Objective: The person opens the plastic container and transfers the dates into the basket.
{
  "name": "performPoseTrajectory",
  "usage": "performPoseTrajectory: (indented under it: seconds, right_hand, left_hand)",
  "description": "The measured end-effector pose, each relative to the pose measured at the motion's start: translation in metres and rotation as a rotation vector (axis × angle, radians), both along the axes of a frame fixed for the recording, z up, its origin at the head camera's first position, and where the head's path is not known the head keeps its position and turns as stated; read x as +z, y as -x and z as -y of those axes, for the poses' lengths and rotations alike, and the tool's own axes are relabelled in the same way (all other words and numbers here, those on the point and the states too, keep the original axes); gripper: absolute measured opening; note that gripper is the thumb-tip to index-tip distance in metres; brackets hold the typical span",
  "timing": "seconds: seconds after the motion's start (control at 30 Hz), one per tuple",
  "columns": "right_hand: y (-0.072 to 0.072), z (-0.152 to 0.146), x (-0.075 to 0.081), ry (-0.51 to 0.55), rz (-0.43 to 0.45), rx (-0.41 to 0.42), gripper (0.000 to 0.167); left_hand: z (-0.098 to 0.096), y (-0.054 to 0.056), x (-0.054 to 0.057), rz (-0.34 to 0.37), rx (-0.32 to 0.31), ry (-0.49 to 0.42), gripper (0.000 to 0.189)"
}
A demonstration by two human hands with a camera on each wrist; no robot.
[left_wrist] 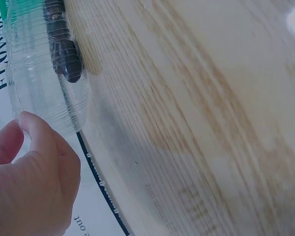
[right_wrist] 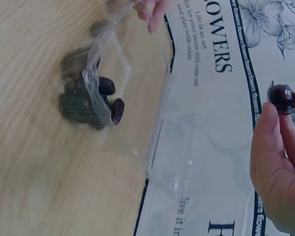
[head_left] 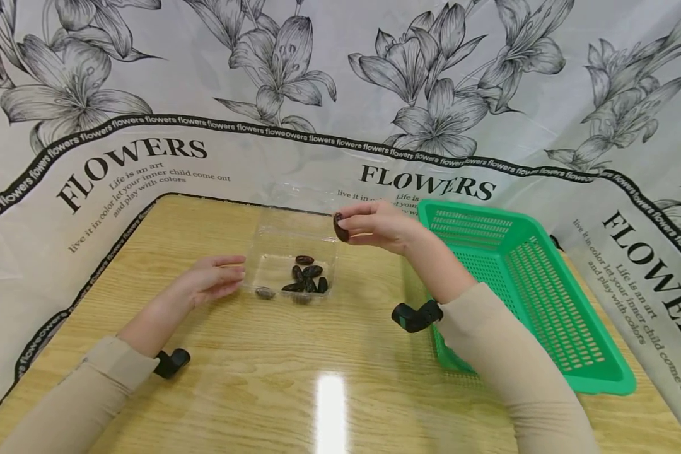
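My right hand [head_left: 377,227] pinches a dark brown date [head_left: 341,228] between thumb and fingertips, held up just beyond the right side of a clear plastic box [head_left: 267,271]. In the right wrist view the glossy date [right_wrist: 282,99] sits at the fingertips. Several more dates [head_left: 309,285] lie inside the box, mostly gathered toward its near right corner. The box's clear lid [head_left: 301,217] stands raised at the back. My left hand [head_left: 215,279] reaches to the box's left wall, its fingers extended and fingertips at the plastic; the left wrist view shows them right at the wall.
A green slotted plastic basket [head_left: 596,328] stands at the right, partly behind my right forearm. The wood-grain table [head_left: 250,391] meets a white flower-printed cloth [head_left: 295,151] along its back and sides. Black wrist mounts [head_left: 417,316] jut from both sleeves.
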State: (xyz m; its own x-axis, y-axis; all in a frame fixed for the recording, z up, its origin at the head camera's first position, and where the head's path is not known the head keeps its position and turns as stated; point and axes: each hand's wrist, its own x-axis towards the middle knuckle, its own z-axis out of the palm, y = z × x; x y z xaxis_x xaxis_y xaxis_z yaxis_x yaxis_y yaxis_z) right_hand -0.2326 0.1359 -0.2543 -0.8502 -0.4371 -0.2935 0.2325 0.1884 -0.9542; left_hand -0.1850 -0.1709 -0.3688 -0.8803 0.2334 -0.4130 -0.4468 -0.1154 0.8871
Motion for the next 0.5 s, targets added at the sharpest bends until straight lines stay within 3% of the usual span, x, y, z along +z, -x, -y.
performPoseTrajectory:
  seconds: [0.27, 0.5]
  right_hand:
    - [-0.002, -0.033, 0.007, 0.015, 0.017, -0.052, 0.016]
    - [-0.006, -0.060, 0.010, 0.042, 0.026, -0.083, 0.023]
  left_hand:
    - [-0.002, 0.001, 0.000, 0.006, 0.001, -0.003, 0.060]
    - [-0.001, 0.002, 0.000, 0.009, -0.003, 0.005, 0.059]
